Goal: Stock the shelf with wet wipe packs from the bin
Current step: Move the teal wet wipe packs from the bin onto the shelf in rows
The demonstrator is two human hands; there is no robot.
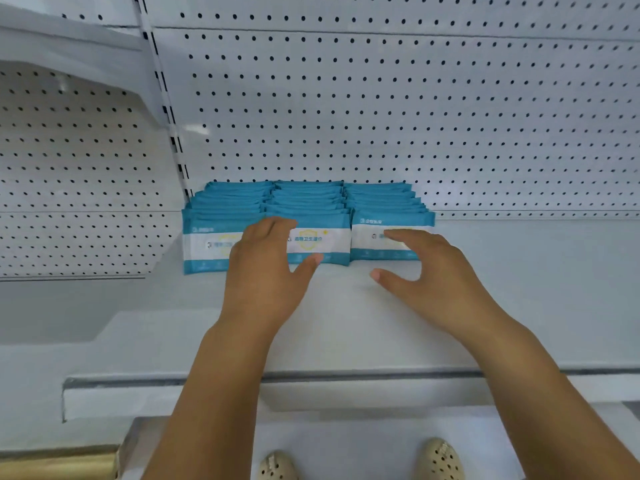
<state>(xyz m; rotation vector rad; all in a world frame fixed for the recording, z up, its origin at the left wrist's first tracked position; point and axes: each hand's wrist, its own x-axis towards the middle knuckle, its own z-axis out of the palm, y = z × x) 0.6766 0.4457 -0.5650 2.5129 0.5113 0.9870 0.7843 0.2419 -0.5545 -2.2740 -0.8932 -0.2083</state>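
Both hands are spread and hold nothing. The left hand [266, 271] lies with its fingers against the front of the wet wipe packs [311, 202], where the left row and the middle row meet. Its fingertips reach the top edge of the front packs, and its thumb [310, 263] points to the right along the lower edge of the middle front pack [322, 237]. The right hand [433, 271] is wide open before the right front pack [367, 237]. Its fingers cover part of the white label, but I cannot tell if they touch it. Its thumb [384, 277] stays low over the shelf [519, 289].

The packs stand upright in three rows, side by side and touching, from the pegboard wall [381, 98] toward the person. Each pack is blue with a white band. The left front pack [204, 247] stands a little closer to the person than the other two. The tops blur together, so the count is uncertain; each row has perhaps eight or nine packs.

Below the shelf edge, two pale shoes with holes are seen, one [277, 467] on the left and one [441, 459] on the right.
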